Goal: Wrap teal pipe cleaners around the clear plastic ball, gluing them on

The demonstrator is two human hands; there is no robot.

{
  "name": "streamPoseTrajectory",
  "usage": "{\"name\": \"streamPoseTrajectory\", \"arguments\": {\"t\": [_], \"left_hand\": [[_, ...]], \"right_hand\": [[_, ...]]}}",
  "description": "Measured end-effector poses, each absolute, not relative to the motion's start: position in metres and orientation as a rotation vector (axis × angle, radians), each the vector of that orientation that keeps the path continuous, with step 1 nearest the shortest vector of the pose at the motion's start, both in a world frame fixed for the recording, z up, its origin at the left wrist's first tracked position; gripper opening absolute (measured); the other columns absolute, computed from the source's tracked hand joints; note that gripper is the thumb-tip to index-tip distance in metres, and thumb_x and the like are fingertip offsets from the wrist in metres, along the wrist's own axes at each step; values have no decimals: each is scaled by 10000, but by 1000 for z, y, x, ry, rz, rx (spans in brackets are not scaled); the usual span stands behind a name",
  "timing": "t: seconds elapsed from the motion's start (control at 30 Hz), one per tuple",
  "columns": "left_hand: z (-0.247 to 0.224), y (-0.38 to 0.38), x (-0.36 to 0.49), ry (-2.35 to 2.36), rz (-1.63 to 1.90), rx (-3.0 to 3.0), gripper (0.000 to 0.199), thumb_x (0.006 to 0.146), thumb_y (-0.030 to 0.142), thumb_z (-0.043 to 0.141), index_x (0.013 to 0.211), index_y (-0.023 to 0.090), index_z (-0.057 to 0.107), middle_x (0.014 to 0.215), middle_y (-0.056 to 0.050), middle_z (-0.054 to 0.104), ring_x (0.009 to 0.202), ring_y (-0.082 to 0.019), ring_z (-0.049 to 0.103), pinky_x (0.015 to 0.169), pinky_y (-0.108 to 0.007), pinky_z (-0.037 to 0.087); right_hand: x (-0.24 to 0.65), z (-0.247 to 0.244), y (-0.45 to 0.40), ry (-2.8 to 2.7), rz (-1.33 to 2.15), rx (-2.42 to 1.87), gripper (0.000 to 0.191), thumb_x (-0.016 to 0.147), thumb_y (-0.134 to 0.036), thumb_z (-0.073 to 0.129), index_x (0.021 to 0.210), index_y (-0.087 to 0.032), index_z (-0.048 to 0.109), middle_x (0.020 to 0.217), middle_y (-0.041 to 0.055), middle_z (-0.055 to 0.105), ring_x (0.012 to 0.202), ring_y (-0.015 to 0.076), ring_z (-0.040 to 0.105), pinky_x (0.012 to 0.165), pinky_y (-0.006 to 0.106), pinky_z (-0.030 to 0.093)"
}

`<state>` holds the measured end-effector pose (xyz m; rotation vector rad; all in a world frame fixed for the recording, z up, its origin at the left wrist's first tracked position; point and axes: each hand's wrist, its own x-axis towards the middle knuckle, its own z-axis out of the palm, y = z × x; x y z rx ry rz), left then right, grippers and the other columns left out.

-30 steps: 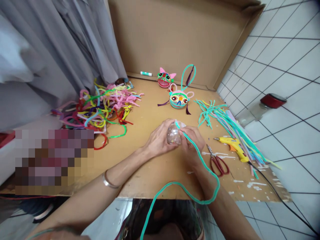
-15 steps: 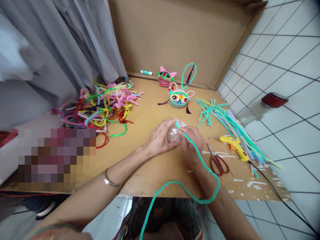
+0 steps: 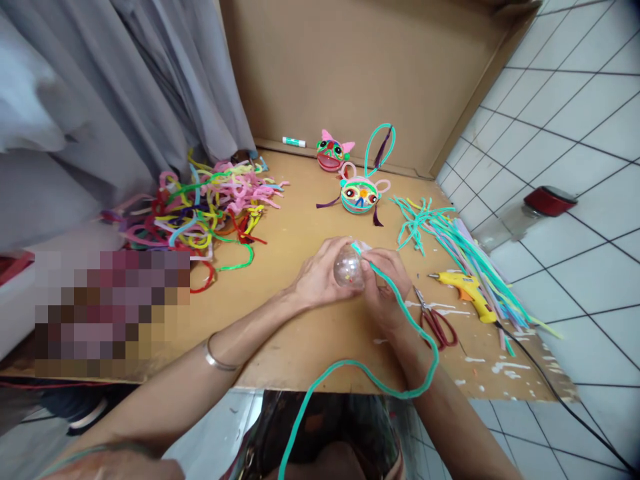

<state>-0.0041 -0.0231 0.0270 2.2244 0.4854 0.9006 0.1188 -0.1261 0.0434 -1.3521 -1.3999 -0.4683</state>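
A clear plastic ball (image 3: 347,268) rests between my two hands, low over the middle of the table. My left hand (image 3: 323,273) wraps round its left side and holds it. With thumb and fingers pressed together, my right hand (image 3: 384,283) pinches a teal pipe cleaner (image 3: 400,303) against the ball's upper right. The pipe cleaner's end lies on top of the ball; the rest trails over my right forearm and curves down past the table's front edge. My right fingers partly hide the ball's right side.
Two decorated animal-face balls, one pink-eared (image 3: 330,155) and one teal-trimmed (image 3: 360,195), stand at the back near a glue stick (image 3: 294,142). Mixed pipe cleaners (image 3: 210,207) heap at left. At right lie straight pipe cleaners (image 3: 470,260), red-handled scissors (image 3: 439,327), a yellow glue gun (image 3: 467,293) and a glass jar (image 3: 515,223).
The clear ball has turned slightly in my hands, and more of its round face shows now. My right fingers still pinch the teal pipe cleaner against it. The view has shifted slightly.
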Motion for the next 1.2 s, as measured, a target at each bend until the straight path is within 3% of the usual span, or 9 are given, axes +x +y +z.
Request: {"name": "streamPoseTrajectory", "arguments": {"t": [0.67,0.9,1.2], "left_hand": [[36,-27,-3,726,759,2178,918,576,372,793,1399,229,413,1394,-124,514,1241,-332,582,1037,-478,513],[28,-24,-3,524,857,2251,806,635,336,730,1366,190,424,1372,-159,531,1258,-314,563,1051,-469,494],[25,-27,-1,608,896,2304,890,592,360,774,1381,183,403,1332,-162,592,1207,-346,597,1023,-526,474]], "right_hand": [[121,37,-123,-1525,-618,-1323,133,905,-142,580,935,-216,685,909,74,702,866,197,663,787,360,557],[124,41,-123,-1661,-585,-1358,100,933,-199,543,968,-222,634,1158,96,736,1179,259,626,965,437,452],[128,29,-119,-1631,-503,-1281,92,940,-196,531,960,-231,614,1114,103,746,1134,244,673,934,431,502]]}}
